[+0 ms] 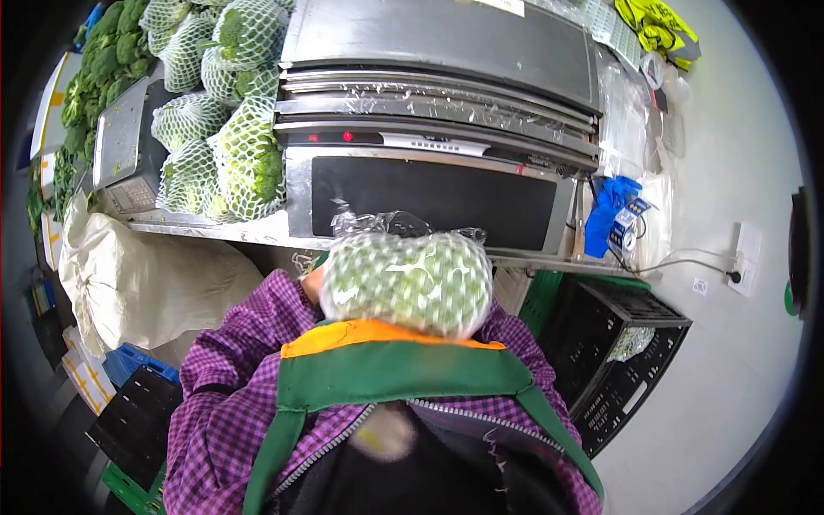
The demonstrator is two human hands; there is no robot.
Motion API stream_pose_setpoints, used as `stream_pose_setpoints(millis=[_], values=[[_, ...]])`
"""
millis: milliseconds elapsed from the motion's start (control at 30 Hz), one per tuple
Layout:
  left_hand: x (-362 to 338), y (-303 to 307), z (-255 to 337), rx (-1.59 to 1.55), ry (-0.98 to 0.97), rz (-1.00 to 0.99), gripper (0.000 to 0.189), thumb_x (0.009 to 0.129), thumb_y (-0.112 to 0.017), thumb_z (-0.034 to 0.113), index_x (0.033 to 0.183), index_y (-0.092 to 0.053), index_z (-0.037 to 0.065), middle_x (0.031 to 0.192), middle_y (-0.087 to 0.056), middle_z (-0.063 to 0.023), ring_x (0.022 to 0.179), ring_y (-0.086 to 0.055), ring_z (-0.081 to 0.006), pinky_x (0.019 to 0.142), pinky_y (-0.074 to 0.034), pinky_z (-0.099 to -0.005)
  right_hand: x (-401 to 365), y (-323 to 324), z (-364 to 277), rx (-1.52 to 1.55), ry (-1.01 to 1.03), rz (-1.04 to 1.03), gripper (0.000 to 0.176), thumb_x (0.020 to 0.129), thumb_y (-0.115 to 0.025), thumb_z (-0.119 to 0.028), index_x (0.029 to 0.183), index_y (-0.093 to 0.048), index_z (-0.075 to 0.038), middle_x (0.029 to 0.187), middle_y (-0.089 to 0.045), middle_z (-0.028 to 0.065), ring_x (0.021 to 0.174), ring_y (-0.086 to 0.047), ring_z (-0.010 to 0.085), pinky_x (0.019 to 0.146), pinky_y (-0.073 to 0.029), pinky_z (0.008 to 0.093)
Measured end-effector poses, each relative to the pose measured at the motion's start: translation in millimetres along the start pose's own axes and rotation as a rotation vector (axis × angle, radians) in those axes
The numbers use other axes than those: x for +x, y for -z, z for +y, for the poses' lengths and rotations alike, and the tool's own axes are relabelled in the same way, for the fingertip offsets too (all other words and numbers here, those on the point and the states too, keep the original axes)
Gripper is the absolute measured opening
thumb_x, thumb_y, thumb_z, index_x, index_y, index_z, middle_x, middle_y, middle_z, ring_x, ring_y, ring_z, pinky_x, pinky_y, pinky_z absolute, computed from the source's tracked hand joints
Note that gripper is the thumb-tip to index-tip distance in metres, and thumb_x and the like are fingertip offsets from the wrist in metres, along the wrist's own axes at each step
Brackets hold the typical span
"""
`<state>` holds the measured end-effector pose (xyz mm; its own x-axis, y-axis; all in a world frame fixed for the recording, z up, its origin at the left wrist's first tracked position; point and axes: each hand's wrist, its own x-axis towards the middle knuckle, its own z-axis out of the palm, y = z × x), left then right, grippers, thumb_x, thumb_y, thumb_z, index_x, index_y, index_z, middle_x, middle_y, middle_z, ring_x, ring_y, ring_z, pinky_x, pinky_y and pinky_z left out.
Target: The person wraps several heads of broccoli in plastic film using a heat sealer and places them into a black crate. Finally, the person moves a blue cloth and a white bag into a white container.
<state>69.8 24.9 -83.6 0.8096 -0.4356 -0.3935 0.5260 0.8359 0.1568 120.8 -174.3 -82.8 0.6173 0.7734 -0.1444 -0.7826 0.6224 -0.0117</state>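
Close to my chest is a film-wrapped pack of broccoli [408, 283], green under white netting, with loose clear film sticking up along its top. Part of my left hand [312, 286] shows at the pack's left side, holding it; the fingers are hidden behind the pack. Up to the pack's right side runs my right sleeve, but that hand is out of sight behind it. Just beyond the pack is a metal wrapping machine [446, 94] with rollers, a red indicator light and a dark front plate [429, 202].
Left of the machine lie several netted broccoli heads [249, 159], a scale [124, 142] and loose broccoli [103, 69]. A white sack [154, 275] stands below. Rightward are a blue glove [609, 215], a cable, and black crates [627, 343] with a wrapped pack inside.
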Motion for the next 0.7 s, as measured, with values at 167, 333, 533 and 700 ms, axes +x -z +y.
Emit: stream_pose_setpoints(millis=[167,333,533,700], values=[[32,-39,-11,-0.185,-0.098,-0.26,0.022,0.095,-0.053,0.011,0.111,-0.057,-0.003,0.097,-0.065,-0.0095,0.083,-0.061,-0.0108,0.073,-0.052,-0.0284,10,1,3,0.09,0.003,-0.149,0.017,0.085,-0.063,-0.009,0.099,-0.06,0.0,0.095,-0.066,0.0138,0.092,-0.064,0.0191,0.075,-0.055,0.031],[28,-63,22,1.074,-0.415,0.08,0.017,0.088,-0.064,0.009,0.101,-0.061,-0.001,0.09,-0.063,-0.0085,0.079,-0.062,-0.0127,0.073,-0.052,-0.0263,0,-9,2,0.058,0.06,-0.171,0.023,0.086,-0.064,-0.016,0.1,-0.058,0.001,0.091,-0.065,0.0139,0.089,-0.064,0.0218,0.075,-0.055,0.0308],[-31,-114,26,0.745,-0.231,0.094,0.057,0.095,-0.046,0.043,0.125,-0.047,-0.006,0.129,-0.051,-0.0177,0.121,-0.049,-0.0238,0.102,-0.039,-0.0352,-14,-31,-13,-0.078,0.203,-0.102,0.013,0.091,-0.059,-0.011,0.084,-0.054,-0.001,0.073,-0.058,0.0052,0.069,-0.06,0.0094,0.065,-0.054,0.0275],[-24,-109,12,0.723,-0.017,0.006,0.092,0.079,-0.061,0.062,0.14,-0.03,0.0,0.139,-0.041,-0.0116,0.128,-0.04,-0.0204,0.107,-0.031,-0.0332,-18,-43,-39,-0.548,0.065,0.35,0.013,0.094,-0.057,-0.018,0.091,-0.06,-0.005,0.091,-0.06,0.0039,0.083,-0.061,0.0104,0.077,-0.053,0.024]])
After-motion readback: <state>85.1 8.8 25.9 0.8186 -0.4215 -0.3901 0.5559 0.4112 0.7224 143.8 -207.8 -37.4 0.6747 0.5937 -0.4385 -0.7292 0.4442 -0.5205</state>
